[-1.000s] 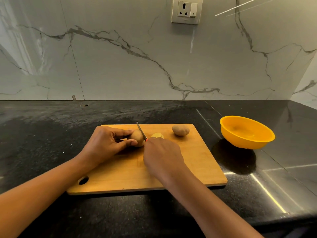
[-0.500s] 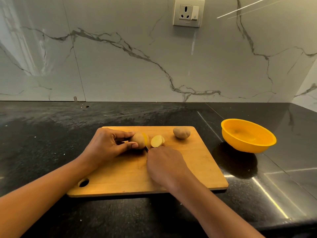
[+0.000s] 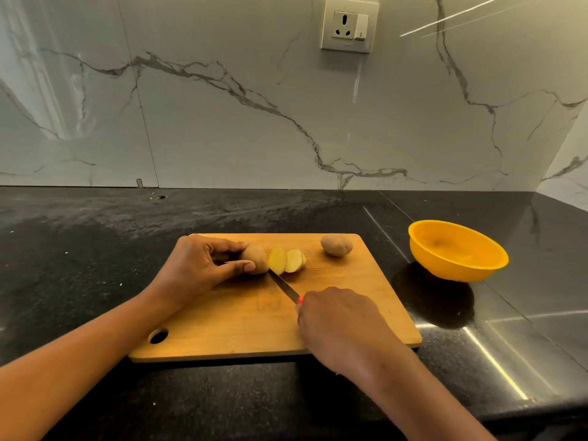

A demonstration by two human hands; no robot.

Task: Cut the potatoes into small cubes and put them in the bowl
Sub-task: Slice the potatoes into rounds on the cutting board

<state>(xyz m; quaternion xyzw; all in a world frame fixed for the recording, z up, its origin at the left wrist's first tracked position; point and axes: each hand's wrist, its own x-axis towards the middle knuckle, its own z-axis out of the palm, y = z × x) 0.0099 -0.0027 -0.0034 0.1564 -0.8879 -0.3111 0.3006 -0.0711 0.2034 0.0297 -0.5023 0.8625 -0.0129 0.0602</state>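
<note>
On the wooden cutting board (image 3: 241, 319) my left hand (image 3: 197, 268) pins a brown potato (image 3: 256, 257) between thumb and fingers. Two pale yellow slices (image 3: 286, 261) lean against each other just right of it. My right hand (image 3: 340, 326) grips a knife by its red handle; the blade (image 3: 283, 284) runs up and left, its tip down at the board between the potato and the slices. A whole potato (image 3: 336, 245) lies at the board's far right corner. The orange bowl (image 3: 458, 249) stands empty on the counter to the right.
The board lies on a black stone counter (image 3: 79, 265) backed by a marble wall with a socket (image 3: 349, 25). The counter's front edge runs along the bottom right. A hanging hole (image 3: 158, 335) marks the board's near left corner.
The knife has gone down through the potato and a second slice has fallen off to the right. My right hand has drawn back toward me, baring the blade. The left hand still holds the potato.
</note>
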